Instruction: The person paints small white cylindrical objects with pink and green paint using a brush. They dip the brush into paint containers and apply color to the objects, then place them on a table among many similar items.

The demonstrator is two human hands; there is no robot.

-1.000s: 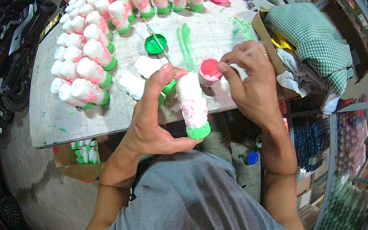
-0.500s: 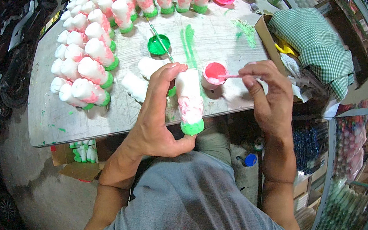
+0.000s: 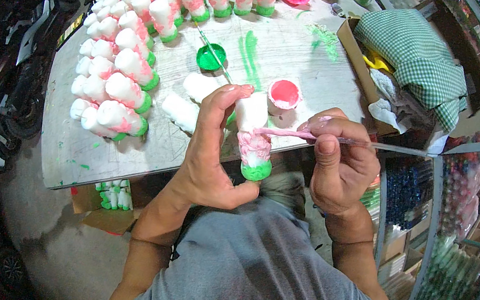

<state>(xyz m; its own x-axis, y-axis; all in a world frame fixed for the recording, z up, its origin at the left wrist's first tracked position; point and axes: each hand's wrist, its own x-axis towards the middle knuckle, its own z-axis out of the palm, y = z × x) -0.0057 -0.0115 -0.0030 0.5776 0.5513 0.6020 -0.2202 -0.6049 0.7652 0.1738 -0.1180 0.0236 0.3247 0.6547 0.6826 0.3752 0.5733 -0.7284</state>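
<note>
My left hand (image 3: 206,148) grips a white pillar candle (image 3: 254,147) upright, thumb under its green base and fingertips at its top. Its raised band around the middle is partly pink. In my right hand (image 3: 344,171) is a slim paintbrush (image 3: 291,134), pinched between thumb and fingers. The brush's pink-coated tip touches the upper edge of the raised band. Just beyond the candle stands a small cup (image 3: 284,103) of pink paint. Two more white candles lie on the table to the left of the held one, the nearer one (image 3: 178,110) partly behind my hand.
Rows of painted candles (image 3: 132,63) fill the table's left and far side. A green paint dish (image 3: 211,57) has another brush lying across it. At right stands a cardboard box (image 3: 356,68) with checked cloth. Below the table is a box of candles (image 3: 114,197).
My right hand has brought the brush from the pink paint cup to the candle, moving nearer to me. My left hand still holds the candle in nearly the same place.
</note>
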